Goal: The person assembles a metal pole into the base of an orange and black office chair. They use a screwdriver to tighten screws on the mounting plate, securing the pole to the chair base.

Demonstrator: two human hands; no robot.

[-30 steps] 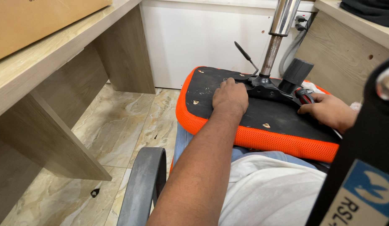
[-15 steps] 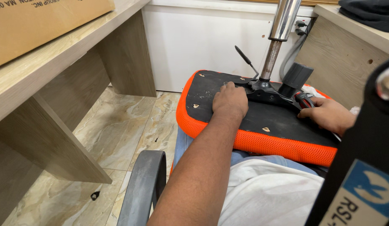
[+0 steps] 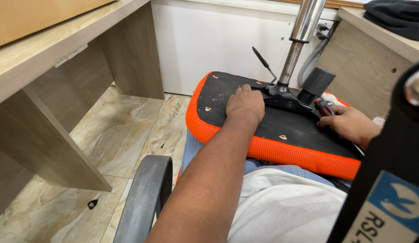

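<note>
An upturned office chair seat (image 3: 304,155), black underneath with an orange mesh rim, lies across my lap. My left hand (image 3: 244,105) rests palm-down on its underside, with the fingers curled at the edge of the black metal mechanism plate (image 3: 286,96). My right hand (image 3: 350,123) sits at the seat's right side and grips a screwdriver with a red and black handle (image 3: 324,107), whose tip points toward the plate. A chrome gas cylinder (image 3: 300,31) rises from the plate. Beside it are a thin lever (image 3: 262,60) and a black knob (image 3: 316,82).
A wooden desk (image 3: 47,58) with slab legs stands to the left over a marbled tile floor (image 3: 128,130). A grey chair armrest (image 3: 144,198) curves up in front of me. A white panel (image 3: 218,40) lies behind, another wooden desk (image 3: 376,63) at right, and a black chair part (image 3: 389,180) nearby.
Both hands stay almost where they were on the seat. Only the view has shifted slightly.
</note>
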